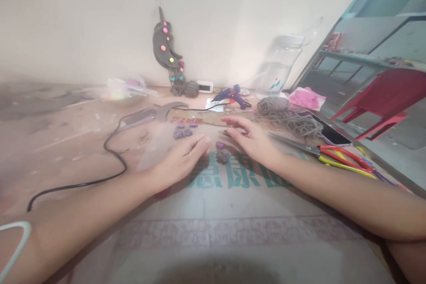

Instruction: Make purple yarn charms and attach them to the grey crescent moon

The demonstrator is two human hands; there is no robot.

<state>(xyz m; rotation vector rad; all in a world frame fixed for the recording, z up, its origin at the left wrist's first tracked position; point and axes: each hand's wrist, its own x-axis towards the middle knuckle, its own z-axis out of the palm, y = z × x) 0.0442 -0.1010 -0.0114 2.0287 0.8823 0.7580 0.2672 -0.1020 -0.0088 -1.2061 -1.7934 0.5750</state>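
Note:
My left hand (188, 155) rests low over the printed board (206, 204), its thumb and fingers pressed together; what they hold, if anything, is hidden. Opposite it, my right hand (249, 140) has curved fingers, with a thin dark object (225, 132) showing by the thumb tip, too blurred to name. Between the hands lies a small grey yarn piece with a purple top (222, 153). Just beyond my left hand, similar purple-grey yarn pieces (183, 131) lie together on the board.
Large scissors (313, 148) with red and yellow handles lie beside my right forearm. Behind them are grey yarn (282, 115) and a phone (329, 129). A glue gun (233, 95), a water jug (278, 69) and a crescent hanging (164, 46) stand farther back. A black cable (109, 146) crosses the left side.

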